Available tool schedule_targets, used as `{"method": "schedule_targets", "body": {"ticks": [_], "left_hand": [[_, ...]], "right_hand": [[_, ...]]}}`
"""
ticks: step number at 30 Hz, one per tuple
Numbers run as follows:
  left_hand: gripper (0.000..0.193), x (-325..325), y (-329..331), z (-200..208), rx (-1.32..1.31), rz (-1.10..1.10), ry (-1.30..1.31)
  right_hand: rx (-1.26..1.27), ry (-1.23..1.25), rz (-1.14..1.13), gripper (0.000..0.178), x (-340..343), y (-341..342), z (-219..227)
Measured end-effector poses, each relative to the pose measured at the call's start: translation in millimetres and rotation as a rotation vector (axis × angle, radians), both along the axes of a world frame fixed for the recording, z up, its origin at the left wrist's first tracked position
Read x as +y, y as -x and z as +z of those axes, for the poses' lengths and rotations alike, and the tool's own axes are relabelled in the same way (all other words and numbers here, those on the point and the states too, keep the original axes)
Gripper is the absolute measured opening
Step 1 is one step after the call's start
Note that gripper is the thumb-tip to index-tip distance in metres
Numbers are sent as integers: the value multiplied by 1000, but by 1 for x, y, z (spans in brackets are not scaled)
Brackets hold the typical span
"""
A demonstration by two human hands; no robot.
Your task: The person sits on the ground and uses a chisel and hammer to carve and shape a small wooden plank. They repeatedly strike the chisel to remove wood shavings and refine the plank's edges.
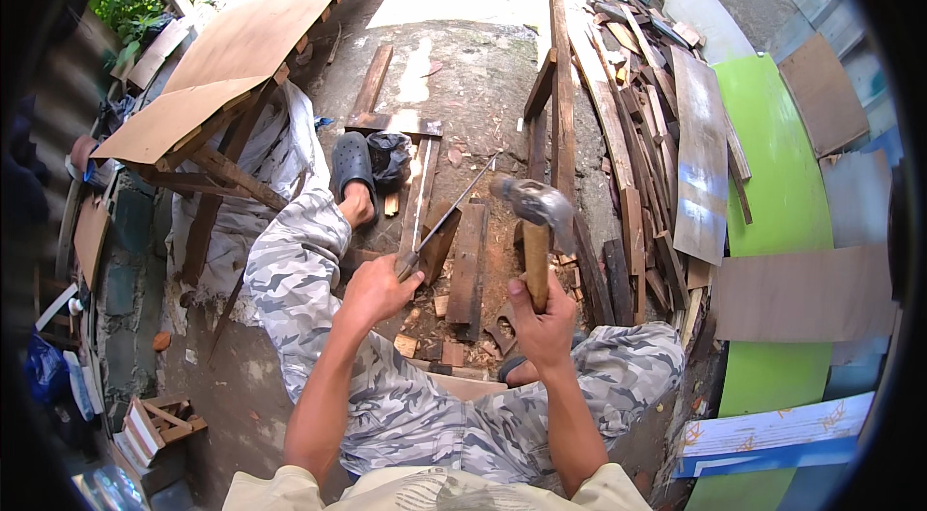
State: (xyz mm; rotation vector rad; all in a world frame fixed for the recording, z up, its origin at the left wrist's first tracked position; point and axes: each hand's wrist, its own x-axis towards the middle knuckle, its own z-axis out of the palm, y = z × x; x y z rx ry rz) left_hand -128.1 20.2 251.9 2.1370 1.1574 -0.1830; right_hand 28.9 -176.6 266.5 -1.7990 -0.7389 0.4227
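Observation:
My right hand [546,327] is closed around the wooden handle of a hammer [537,260], held upright with its grey metal head at the top. In my left hand [381,291] is the grip of a long, thin metal tool [454,207], its exact kind unclear. Its narrow shaft slants up and away to the right, over the wood pieces between my legs. A thick, dark wooden block [468,265] lies between the two hands. Beside it leans a shorter wooden piece [439,245]. Long wooden strips [419,192] run away from me on the left.
A plywood-topped wooden table [241,38] stands at the far left. On the right lies a long pile of scrap wood [642,115], next to green panels [772,154] and plywood sheets. An upright wooden frame [555,86] rises ahead. A black plastic bag [389,161] sits by my left foot.

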Motion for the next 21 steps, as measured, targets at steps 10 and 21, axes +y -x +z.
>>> {"method": "schedule_targets", "body": {"ticks": [10,21], "left_hand": [[42,23,-9,-12,25,-96,129],[50,3,1,-2,35,-53,238]], "right_hand": [[-11,93,-6,37,10,8,22],[-47,171,62,39,-1,-1,20]]}}
